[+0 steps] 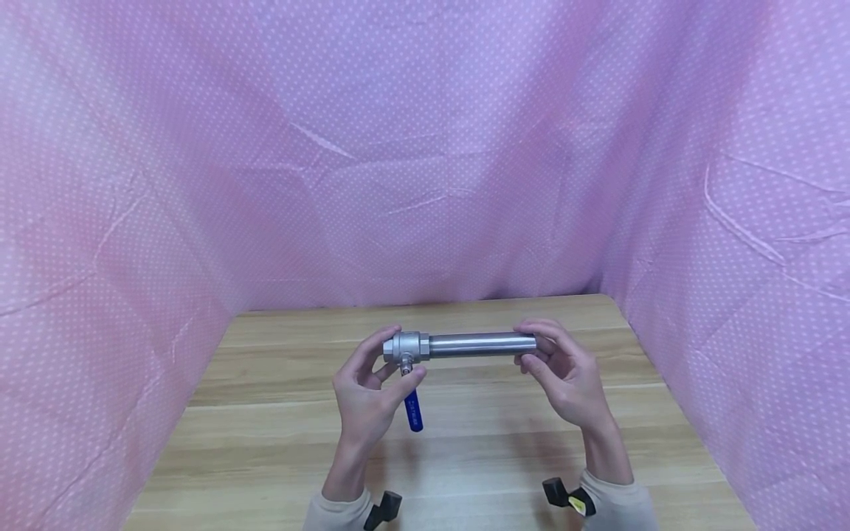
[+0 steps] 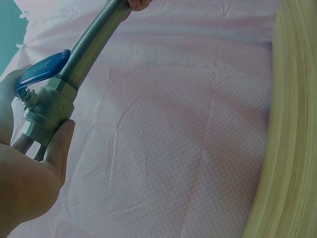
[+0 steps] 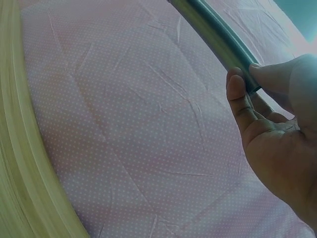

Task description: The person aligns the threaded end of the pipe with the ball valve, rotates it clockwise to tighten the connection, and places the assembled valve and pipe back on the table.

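"One valve [image 1: 408,344] was under inspection; where was it?"

"Above the table [image 1: 465,457], at the nine o'clock end of the pipe [image 1: 481,344], its blue handle [image 1: 413,411] pointing toward six o'clock."

"State of each grip?"

"The left grip [image 1: 367,402] was curled round the valve; the right grip [image 1: 574,383] pinched the pipe's three o'clock end."

"Step in hand?"

"Judged to be work on the joint [image 1: 429,346] between valve and pipe; tightening or loosening could not be told."

"And the next move?"

"It seemed to call for a steady valve and a straight pipe twist."
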Tool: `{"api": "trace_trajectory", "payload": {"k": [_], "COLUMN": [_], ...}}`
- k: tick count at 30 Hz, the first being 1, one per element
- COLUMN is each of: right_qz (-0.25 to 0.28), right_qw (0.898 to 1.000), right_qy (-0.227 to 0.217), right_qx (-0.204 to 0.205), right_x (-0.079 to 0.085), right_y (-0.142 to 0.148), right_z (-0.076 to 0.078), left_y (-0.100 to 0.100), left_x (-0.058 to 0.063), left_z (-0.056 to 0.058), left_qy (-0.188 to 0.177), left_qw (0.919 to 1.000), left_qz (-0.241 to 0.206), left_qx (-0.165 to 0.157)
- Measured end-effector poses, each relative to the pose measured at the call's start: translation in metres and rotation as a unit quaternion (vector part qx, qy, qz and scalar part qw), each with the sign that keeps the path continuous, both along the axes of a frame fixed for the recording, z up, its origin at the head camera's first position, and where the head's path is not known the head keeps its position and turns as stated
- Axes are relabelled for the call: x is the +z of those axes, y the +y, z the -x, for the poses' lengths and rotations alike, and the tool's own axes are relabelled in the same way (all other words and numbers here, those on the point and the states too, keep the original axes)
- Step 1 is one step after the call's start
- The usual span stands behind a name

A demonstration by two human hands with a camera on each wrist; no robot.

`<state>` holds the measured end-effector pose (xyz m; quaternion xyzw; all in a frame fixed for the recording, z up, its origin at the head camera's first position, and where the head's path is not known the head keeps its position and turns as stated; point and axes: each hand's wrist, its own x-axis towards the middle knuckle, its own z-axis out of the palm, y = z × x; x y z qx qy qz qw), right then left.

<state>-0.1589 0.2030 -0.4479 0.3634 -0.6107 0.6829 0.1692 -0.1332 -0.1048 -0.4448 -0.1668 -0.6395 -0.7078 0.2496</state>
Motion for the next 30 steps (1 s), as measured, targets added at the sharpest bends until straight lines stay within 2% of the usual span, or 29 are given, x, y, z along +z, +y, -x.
{"api": "trace_trajectory", "payload": {"k": [17,30], "right_qz": [-0.011,-0.033], "right_qw": [1.000,0.997], "right_qy": [0.006,-0.005], "right_qx": [-0.024,-0.067], "right_x": [-0.0012,-0.0015], "right_y": [0.0013,0.0024], "right_z": [0.0001,-0.0009], "left_y": [0.0007,0.0003], "left_x": [-0.0015,-0.0019], "left_z": [0.0005,0.0009], "left_qy": [-0.001,-0.002], "left_qw": [1.0000,1.0000], "left_qz": [-0.002,0.002], "left_qx": [-0.003,-0.001]}}
